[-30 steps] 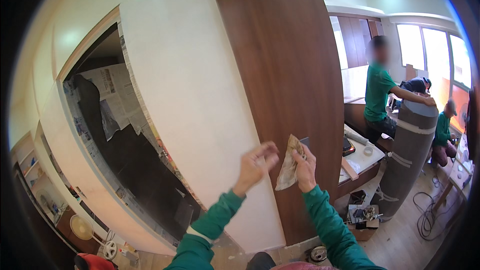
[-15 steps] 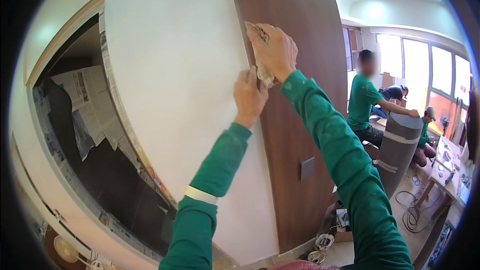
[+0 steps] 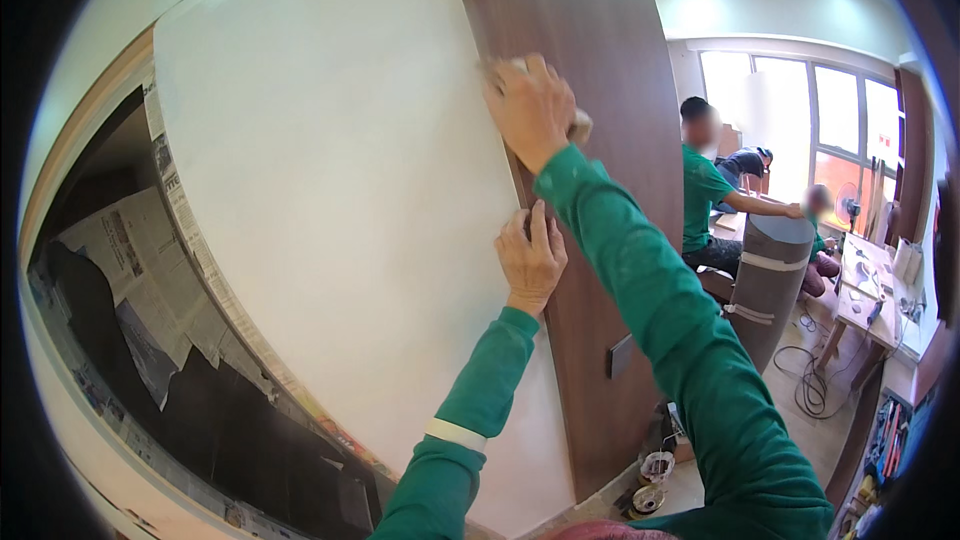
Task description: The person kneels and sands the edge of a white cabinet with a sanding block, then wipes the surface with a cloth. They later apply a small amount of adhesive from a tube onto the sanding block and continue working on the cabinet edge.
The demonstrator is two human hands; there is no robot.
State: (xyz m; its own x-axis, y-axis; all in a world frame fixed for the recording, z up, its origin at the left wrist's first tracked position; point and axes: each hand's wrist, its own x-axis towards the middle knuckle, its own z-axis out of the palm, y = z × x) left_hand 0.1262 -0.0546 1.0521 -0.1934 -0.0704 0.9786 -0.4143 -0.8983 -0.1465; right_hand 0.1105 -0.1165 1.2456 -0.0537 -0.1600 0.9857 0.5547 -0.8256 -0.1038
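My right hand [image 3: 535, 105] is closed on a crumpled beige rag [image 3: 578, 127], partly hidden behind it, high on the seam between a white panel [image 3: 330, 200] and a brown wood-grain panel [image 3: 575, 30]; the fingertips blur. Lower on that seam, my left hand [image 3: 530, 250] rests with bent fingers against the panels, one finger pointing upward, apparently holding nothing. A dark square plate [image 3: 619, 356] is on the brown panel below my arms.
Left, an opening [image 3: 130, 200] is lined with newspaper and dark sheeting. Right, a co-worker [image 3: 705, 185] grips a tall grey roll [image 3: 760, 310]; two others crouch behind. A cluttered worktable [image 3: 860, 280], coiled cable [image 3: 800, 380] and tins [image 3: 650, 485] stand around.
My right hand has risen from waist height onto the seam with the rag, now slightly further left. My left hand rose too, then slid down the seam, away from the rag.
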